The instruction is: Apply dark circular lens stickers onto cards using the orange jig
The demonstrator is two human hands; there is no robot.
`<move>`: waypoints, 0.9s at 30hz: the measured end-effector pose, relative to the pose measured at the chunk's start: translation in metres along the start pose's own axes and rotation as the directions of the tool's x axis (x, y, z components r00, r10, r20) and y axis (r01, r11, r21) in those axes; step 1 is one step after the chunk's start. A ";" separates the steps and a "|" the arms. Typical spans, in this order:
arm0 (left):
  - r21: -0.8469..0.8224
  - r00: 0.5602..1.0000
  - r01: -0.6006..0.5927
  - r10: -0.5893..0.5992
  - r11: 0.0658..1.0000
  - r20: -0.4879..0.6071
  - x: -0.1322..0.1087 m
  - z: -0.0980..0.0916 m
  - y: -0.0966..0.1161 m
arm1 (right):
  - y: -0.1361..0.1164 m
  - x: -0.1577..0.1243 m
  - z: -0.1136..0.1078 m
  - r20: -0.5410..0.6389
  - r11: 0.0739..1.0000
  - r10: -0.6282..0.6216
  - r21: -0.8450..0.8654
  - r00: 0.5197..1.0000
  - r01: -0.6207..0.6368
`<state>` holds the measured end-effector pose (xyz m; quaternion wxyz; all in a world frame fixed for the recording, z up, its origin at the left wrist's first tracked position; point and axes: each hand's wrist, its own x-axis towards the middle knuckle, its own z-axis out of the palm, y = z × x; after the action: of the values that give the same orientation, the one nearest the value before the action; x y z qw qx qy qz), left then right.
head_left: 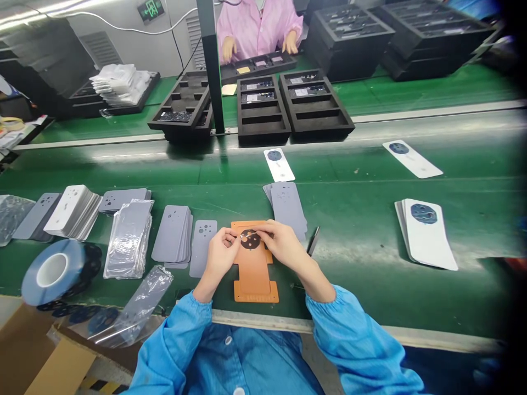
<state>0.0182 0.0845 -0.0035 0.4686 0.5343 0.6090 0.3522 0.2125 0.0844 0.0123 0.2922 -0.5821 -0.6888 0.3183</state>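
Centre-frame over the orange jig [253,277], left hand [220,251] and right hand [280,244] grips pinch the dark film disc [250,240] edgewise; I judge it light, flimsy.

The worktop [370,181] is glossy green, crossed by pale grey strips. The plate [253,274] near the middle is orange-brown, and the round film [249,240] on it is near-black, dotted with pale holes. The stacked panels [288,206] just beyond are muted lilac-grey. The panels at right [432,247] are white, each with a dark blue patch. The far trays [315,104] are black. The tape roll [51,271] at near left is translucent blue, the sleeves [354,340] bright blue, the far person's coat [257,24] pink.
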 end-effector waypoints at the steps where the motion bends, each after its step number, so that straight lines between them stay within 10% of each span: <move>1: 0.001 1.000 0.001 -0.001 1.000 -0.001 0.000 0.000 0.000 | 0.000 0.000 0.000 -0.002 1.000 0.002 -0.003 1.000 -0.002; 16: 0.041 1.000 0.014 -0.014 0.999 -0.007 -0.001 0.001 0.004 | 0.009 -0.007 -0.002 -0.216 0.991 0.132 -0.001 0.967 -0.136; 27: 0.067 1.000 -0.007 0.007 0.998 -0.008 -0.003 0.002 0.004 | 0.011 -0.008 0.006 -0.157 0.984 0.180 0.041 0.971 -0.176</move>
<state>0.0212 0.0821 0.0002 0.4465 0.5503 0.6207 0.3354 0.2158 0.0768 -0.0001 0.3244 -0.6612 -0.6039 0.3048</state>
